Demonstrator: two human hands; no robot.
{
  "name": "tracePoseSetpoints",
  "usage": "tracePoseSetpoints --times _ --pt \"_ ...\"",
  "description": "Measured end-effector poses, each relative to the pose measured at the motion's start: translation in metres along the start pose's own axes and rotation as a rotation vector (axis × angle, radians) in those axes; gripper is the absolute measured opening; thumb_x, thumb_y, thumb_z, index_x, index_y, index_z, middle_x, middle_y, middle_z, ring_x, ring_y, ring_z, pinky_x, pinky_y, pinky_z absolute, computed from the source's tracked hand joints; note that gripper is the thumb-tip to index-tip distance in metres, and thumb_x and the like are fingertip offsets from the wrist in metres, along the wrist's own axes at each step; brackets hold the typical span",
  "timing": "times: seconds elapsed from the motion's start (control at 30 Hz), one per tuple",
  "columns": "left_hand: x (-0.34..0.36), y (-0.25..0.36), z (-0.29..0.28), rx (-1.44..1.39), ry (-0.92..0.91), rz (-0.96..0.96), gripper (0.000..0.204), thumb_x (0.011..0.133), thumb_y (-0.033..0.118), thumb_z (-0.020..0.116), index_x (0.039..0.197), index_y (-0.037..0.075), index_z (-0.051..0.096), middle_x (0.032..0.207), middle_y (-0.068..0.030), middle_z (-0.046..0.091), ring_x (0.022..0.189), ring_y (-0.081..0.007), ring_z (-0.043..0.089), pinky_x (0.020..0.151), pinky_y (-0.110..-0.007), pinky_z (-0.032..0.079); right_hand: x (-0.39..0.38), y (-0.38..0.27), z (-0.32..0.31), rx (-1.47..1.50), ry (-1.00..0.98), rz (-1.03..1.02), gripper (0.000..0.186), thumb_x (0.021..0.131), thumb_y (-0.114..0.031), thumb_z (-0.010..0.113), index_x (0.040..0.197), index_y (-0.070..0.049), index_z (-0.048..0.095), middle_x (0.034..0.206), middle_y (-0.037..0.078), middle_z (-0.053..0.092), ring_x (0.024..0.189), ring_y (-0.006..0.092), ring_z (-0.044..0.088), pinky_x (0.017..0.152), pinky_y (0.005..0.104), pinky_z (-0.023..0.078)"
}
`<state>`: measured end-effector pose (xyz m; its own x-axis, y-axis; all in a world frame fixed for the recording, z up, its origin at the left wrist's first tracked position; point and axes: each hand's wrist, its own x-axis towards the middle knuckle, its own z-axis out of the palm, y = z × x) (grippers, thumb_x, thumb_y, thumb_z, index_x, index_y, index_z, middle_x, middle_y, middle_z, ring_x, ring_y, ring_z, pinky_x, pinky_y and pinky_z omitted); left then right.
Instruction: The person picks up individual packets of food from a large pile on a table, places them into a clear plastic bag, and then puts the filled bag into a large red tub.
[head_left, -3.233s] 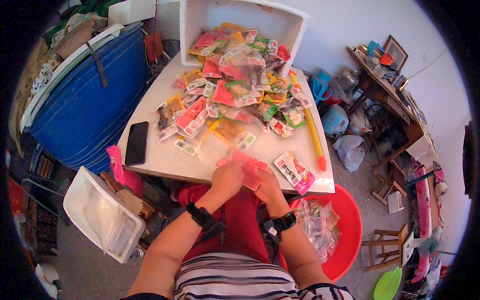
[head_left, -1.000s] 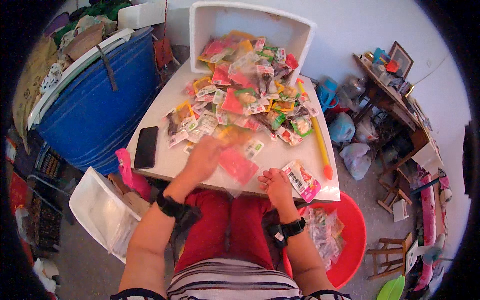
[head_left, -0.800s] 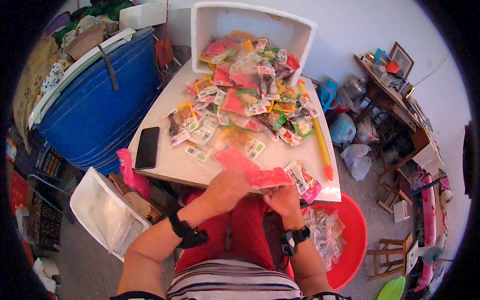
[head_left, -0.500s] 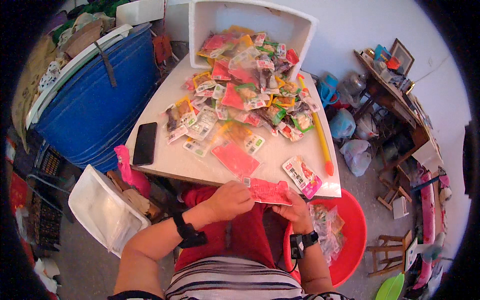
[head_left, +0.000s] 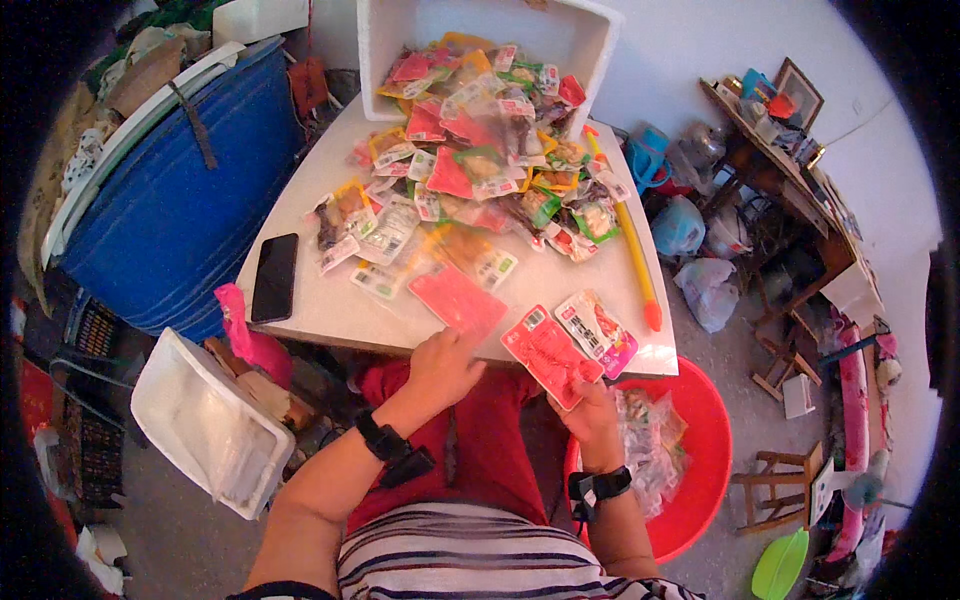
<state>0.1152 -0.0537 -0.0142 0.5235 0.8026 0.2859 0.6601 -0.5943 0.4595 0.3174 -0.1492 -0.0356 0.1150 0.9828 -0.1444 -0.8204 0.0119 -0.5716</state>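
My right hand holds a red-and-white flat food packet by its lower corner, just past the table's near edge. Beside it on the table lies a white-and-pink printed packet, partly covered by the held one. My left hand is at the table edge, its bent fingers closed on the near corner of a flat pink packet that lies on the table. Its thumb is mostly hidden. Farther back, a heap of mixed sealed food packets spills from a white foam box.
A black phone lies at the table's left, a yellow tube with an orange tip at its right. Below right stands a red basin holding clear plastic packets. A white bin and a large blue tub are at left.
My right hand has turned the red packet upright and moved it beside the printed packet. My left hand has let go of it and reached to the flat pink packet. The view has shifted slightly.
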Motion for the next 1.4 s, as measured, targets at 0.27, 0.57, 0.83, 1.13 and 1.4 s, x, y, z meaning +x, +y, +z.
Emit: tracePoseSetpoints --times 0.27,0.57,0.83,1.13,1.4 --pt "0.007 -0.009 0.015 -0.045 -0.065 -0.137 0.014 0.071 0.014 0.044 0.074 0.002 0.050 0.072 -0.0172 0.052 0.067 -0.0332 0.051 0.059 -0.042 0.042 -0.003 0.017 0.018 -0.014 0.038 -0.021 0.040 0.072 -0.001 0.046 0.111 -0.003 0.036 0.113 0.014 0.042 0.101 0.0281 0.045 0.080 0.0390 0.042" --pt "0.006 0.009 0.007 -0.064 -0.040 -0.140 0.012 0.072 0.014 0.044 0.073 0.002 0.048 0.072 -0.0154 0.051 0.069 -0.0322 0.050 0.059 -0.041 0.041 0.003 0.033 0.025 -0.111 0.037 0.075 0.031 0.076 -0.006 0.046 0.107 -0.007 0.041 0.105 0.007 0.048 0.091 0.0221 0.051 0.073 0.0363 0.044" --pt "0.003 0.005 0.005 -0.048 0.144 -0.095 0.012 0.070 0.011 0.043 0.074 0.002 0.050 0.067 -0.0161 0.052 0.064 -0.0338 0.051 0.056 -0.042 0.042 0.009 0.044 0.006 -0.473 0.026 -0.037 0.027 0.077 -0.010 0.046 0.103 -0.009 0.042 0.100 0.005 0.050 0.085 0.0194 0.053 0.063 0.0341 0.047" --pt "-0.003 0.009 0.005 -0.059 0.167 -0.034 0.026 0.068 0.009 0.045 0.094 0.007 0.049 0.071 -0.0149 0.051 0.069 -0.0321 0.051 0.057 -0.041 0.042 -0.002 0.045 0.032 -0.554 0.091 -0.040 0.021 0.077 -0.011 0.046 0.098 -0.011 0.045 0.096 0.005 0.052 0.080 0.0188 0.054 0.058 0.0331 0.047" --pt "-0.010 0.007 0.015 -0.070 0.157 -0.007 0.013 0.072 0.012 0.047 0.080 0.003 0.053 0.074 -0.0142 0.049 0.069 -0.0311 0.049 0.058 -0.039 0.040 0.007 0.038 0.026 -0.218 0.123 0.138 0.022 0.078 -0.009 0.045 0.099 -0.010 0.045 0.095 0.006 0.053 0.079 0.0174 0.054 0.061 0.0323 0.046"
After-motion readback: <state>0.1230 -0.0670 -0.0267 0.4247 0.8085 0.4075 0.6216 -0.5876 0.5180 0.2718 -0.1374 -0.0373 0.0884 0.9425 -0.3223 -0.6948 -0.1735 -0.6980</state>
